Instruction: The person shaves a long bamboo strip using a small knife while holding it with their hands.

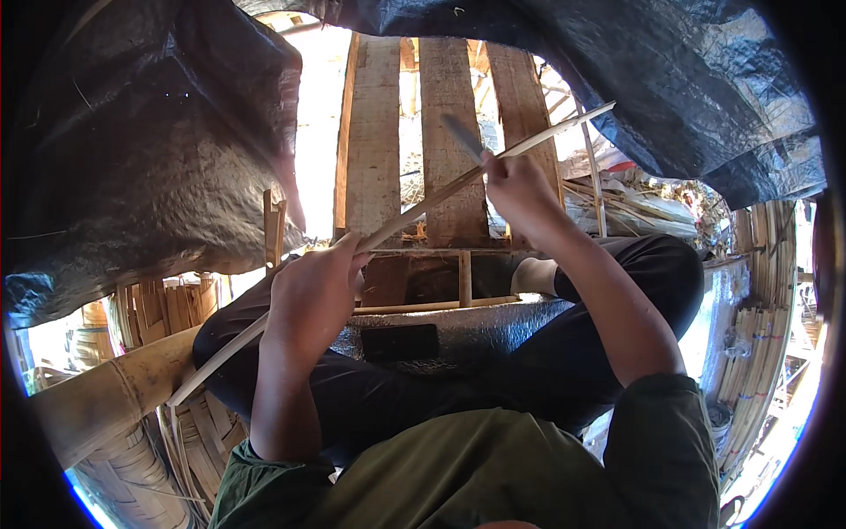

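A long pale bamboo strip [423, 204] slants across the view, from low on the left up to the far right. My left hand [315, 286] is closed around it near its middle, and its lower end sticks out behind that wrist. Farther along, my right hand [522, 192] grips a knife [463, 138] whose blade points away to the upper left. The blade looks a little blurred. The strip runs right by the right hand's fingers; whether they touch it I cannot tell. The knife's handle is hidden in the fist.
Wooden planks [374, 141] stand ahead. Dark plastic sheeting [150, 167] hangs left and overhead. A thick bamboo pole [115, 392] lies at the left beside woven bamboo. A dark flat rectangle [399, 342] rests on silvery sheet between my bent legs. Bundled strips [754, 370] stand at the right.
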`<state>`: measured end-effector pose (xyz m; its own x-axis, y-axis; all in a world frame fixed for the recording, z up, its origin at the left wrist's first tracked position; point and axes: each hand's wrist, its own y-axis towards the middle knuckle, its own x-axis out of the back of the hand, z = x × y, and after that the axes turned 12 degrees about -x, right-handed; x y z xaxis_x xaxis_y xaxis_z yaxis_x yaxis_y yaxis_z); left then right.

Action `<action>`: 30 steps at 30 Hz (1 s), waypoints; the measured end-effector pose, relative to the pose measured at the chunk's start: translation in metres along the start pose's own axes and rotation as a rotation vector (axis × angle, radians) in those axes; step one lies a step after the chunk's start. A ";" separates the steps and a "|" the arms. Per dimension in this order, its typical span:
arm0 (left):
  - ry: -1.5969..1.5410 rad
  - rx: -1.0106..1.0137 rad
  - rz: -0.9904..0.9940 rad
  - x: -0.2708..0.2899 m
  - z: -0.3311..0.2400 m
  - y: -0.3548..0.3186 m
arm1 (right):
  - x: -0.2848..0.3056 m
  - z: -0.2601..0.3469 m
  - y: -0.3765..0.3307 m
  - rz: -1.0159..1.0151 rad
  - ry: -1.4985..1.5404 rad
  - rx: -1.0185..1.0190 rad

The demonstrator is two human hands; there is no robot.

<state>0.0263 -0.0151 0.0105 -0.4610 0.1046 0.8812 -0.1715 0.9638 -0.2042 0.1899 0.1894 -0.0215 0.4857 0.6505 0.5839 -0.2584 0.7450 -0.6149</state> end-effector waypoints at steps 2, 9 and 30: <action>0.015 -0.012 -0.034 0.001 -0.002 -0.001 | -0.011 -0.002 -0.007 0.016 0.014 0.044; 0.068 0.043 0.020 -0.001 -0.008 0.001 | -0.006 0.000 -0.007 0.028 0.082 -0.062; 0.109 0.007 -0.016 -0.008 -0.010 -0.007 | 0.005 -0.002 -0.026 0.286 -0.222 -0.019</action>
<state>0.0401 -0.0198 0.0094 -0.3611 0.1158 0.9253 -0.1845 0.9638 -0.1926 0.2007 0.1729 -0.0036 0.2023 0.8500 0.4864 -0.3414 0.5267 -0.7785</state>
